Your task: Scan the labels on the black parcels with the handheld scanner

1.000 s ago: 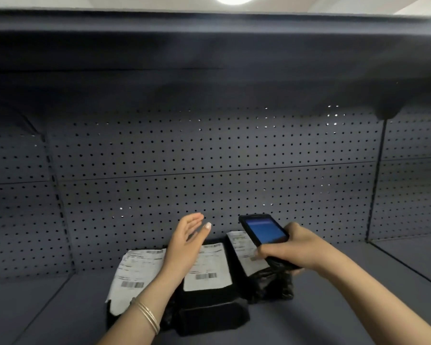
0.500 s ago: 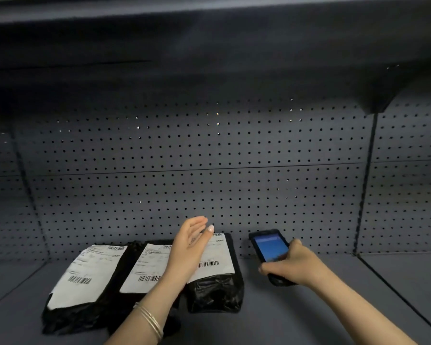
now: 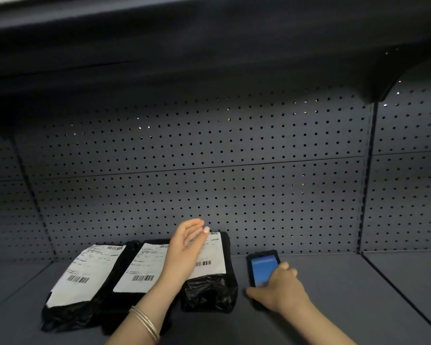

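Observation:
Three black parcels with white barcode labels lie side by side on the dark shelf: the left parcel (image 3: 80,282), the middle parcel (image 3: 142,270) and the right parcel (image 3: 209,277). My left hand (image 3: 184,247) hovers open, palm up, over the middle and right parcels and hides part of their labels. My right hand (image 3: 281,287) grips the handheld scanner (image 3: 263,267), a black device with a lit blue screen, low over the shelf just right of the right parcel.
A grey perforated back panel (image 3: 209,170) rises behind the parcels. An upper shelf (image 3: 184,46) overhangs the space. The shelf floor (image 3: 346,295) stretches to the right, with a divider seam at the far right.
The right hand has lowered the scanner from above the right parcel to the shelf beside it. The left hand has kept its open pose. The head camera has tilted, shifting the view.

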The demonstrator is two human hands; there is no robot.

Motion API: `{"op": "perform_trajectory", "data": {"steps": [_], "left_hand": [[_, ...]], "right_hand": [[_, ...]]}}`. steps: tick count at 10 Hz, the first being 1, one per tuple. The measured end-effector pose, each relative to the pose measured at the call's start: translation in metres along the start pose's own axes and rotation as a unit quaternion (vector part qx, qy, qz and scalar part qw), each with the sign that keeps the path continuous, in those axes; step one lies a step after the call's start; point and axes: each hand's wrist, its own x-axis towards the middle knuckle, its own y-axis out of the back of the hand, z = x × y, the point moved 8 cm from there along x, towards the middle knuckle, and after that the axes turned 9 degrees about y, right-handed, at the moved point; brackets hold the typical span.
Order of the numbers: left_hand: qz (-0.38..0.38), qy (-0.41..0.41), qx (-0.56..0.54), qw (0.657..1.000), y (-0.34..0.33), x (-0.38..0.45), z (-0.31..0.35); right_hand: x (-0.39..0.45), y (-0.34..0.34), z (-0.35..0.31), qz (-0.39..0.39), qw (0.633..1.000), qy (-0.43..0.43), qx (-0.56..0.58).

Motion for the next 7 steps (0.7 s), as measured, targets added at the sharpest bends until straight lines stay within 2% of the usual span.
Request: {"op": "perform_trajectory", "data": {"steps": [3,5,6,7], "left_hand": [[0.009,0.0,0.006,1.0,0.004,-0.003,0.001],[0.014,0.003,0.003,1.0,0.008,-0.01,0.008],[0.008,-0.008,0.006,1.0,0.015,-0.018,0.02],[-0.029,0.012,-0.047,0.998,0.019,-0.018,0.025]], "right_hand": [[0.002,-0.002,0.004,0.012,0.994,-0.016,-0.107],[0.006,0.008,-0.005,0.017,0.989,0.008,-0.144],[0.005,0.027,-0.029,0.063,0.988,0.064,-0.124],[0.003,0.046,-0.055,0.092,0.986,0.132,-0.037]]}}
